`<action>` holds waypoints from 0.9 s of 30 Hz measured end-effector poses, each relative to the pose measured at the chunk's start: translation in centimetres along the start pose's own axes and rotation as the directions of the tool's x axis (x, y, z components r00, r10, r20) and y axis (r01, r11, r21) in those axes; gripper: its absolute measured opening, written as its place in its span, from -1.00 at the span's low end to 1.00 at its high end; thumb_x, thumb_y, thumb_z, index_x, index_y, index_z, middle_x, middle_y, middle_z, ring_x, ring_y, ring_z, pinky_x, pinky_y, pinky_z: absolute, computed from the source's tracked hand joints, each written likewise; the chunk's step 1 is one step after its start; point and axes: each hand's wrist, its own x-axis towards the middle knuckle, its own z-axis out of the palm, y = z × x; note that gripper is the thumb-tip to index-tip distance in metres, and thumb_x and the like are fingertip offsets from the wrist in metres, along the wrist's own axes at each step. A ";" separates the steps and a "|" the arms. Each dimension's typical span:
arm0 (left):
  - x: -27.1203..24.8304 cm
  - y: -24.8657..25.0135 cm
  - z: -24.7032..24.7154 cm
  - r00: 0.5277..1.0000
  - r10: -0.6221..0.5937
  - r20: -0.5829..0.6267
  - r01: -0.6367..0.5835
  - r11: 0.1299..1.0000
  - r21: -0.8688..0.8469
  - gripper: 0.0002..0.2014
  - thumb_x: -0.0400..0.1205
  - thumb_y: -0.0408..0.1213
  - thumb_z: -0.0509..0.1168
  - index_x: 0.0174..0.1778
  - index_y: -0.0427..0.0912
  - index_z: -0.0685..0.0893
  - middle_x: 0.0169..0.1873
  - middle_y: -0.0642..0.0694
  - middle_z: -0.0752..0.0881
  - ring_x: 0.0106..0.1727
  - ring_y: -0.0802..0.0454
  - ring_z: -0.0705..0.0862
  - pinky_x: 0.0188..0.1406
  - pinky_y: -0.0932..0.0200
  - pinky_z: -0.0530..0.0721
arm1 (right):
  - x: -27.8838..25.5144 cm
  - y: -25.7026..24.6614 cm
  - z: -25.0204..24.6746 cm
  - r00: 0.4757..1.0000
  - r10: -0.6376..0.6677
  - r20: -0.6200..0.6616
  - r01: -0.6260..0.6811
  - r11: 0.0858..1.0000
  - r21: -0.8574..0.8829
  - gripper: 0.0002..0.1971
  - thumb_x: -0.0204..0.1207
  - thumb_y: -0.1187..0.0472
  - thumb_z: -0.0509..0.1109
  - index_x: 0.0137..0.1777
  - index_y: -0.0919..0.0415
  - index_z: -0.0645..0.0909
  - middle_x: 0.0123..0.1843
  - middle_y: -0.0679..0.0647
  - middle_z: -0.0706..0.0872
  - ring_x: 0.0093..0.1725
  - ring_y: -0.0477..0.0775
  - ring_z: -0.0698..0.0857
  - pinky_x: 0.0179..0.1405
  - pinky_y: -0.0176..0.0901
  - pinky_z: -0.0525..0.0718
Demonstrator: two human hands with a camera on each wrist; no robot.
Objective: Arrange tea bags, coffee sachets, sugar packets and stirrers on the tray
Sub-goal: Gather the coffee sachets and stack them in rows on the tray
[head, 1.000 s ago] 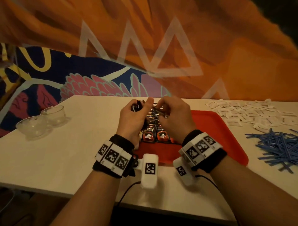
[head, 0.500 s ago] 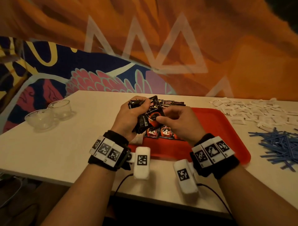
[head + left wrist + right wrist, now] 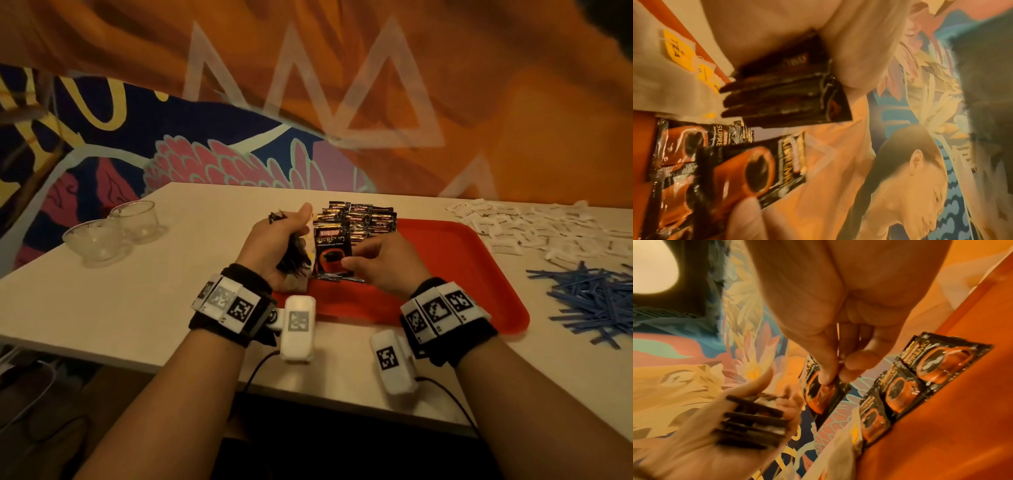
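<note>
Head view: the left hand (image 3: 274, 245) clamps a bundle of coffee sachets (image 3: 297, 255) edge-on; the right hand (image 3: 383, 263) pinches one sachet (image 3: 333, 251) above the red tray (image 3: 462, 274).

Left wrist view: the bundle (image 3: 785, 97) looks light, glossy and likely slippery.

Right wrist view: thumb and fingertips (image 3: 851, 368) nip the sachet's lower edge, the best hold; below the grip lie laid sachets (image 3: 920, 373).

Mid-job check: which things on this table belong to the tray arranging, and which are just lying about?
In the job:
- red plastic tray
- black coffee sachets
- yellow-tagged tea bags
- white sugar packets
- blue stirrers
- left hand
- right hand

Lying about:
- two clear glass bowls
</note>
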 end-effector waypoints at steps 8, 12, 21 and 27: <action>0.4 -0.1 -3.5 0.996 -0.085 0.042 0.094 0.923 -0.374 -0.85 0.65 -0.24 0.37 -0.15 -0.11 0.52 -0.37 -0.05 0.59 -0.43 0.10 0.55 -0.41 0.27 0.63 | 3.1 0.4 0.4 0.936 0.310 0.164 -0.275 0.939 -0.205 -0.89 0.52 0.17 0.54 -0.15 0.21 0.78 -0.25 0.02 0.82 -0.16 -0.05 0.72 -0.07 -0.11 0.72; 0.4 -0.6 -4.0 0.996 -0.078 0.034 0.085 0.923 -0.377 -0.85 0.65 -0.25 0.35 -0.19 -0.13 0.51 -0.36 -0.06 0.58 -0.43 0.10 0.54 -0.33 0.24 0.58 | 4.4 -0.2 1.4 0.911 0.376 0.171 -0.324 0.908 -0.267 -0.79 0.53 0.14 0.53 0.03 0.29 0.78 -0.14 0.07 0.87 -0.09 0.00 0.81 0.19 0.01 0.75; 0.7 -2.1 -4.0 0.991 -0.118 0.063 0.133 0.913 -0.387 -0.82 0.66 -0.25 0.35 -0.25 -0.15 0.56 -0.37 -0.04 0.56 -0.44 0.11 0.51 -0.37 0.25 0.57 | 5.2 -0.7 2.6 0.888 0.433 0.156 -0.383 0.883 -0.273 -0.76 0.53 0.16 0.54 0.04 0.36 0.74 -0.29 0.08 0.83 -0.49 -0.10 0.73 -0.52 -0.31 0.63; 1.1 -2.4 -4.2 0.991 -0.124 0.046 0.132 0.901 -0.413 -0.82 0.65 -0.24 0.39 -0.22 -0.12 0.54 -0.37 -0.03 0.57 -0.42 0.09 0.54 -0.34 0.22 0.61 | 5.4 0.1 3.1 0.905 0.399 0.145 -0.341 0.887 -0.312 -0.75 0.50 0.11 0.56 -0.04 0.33 0.77 -0.27 0.07 0.86 -0.15 0.01 0.84 0.11 0.03 0.79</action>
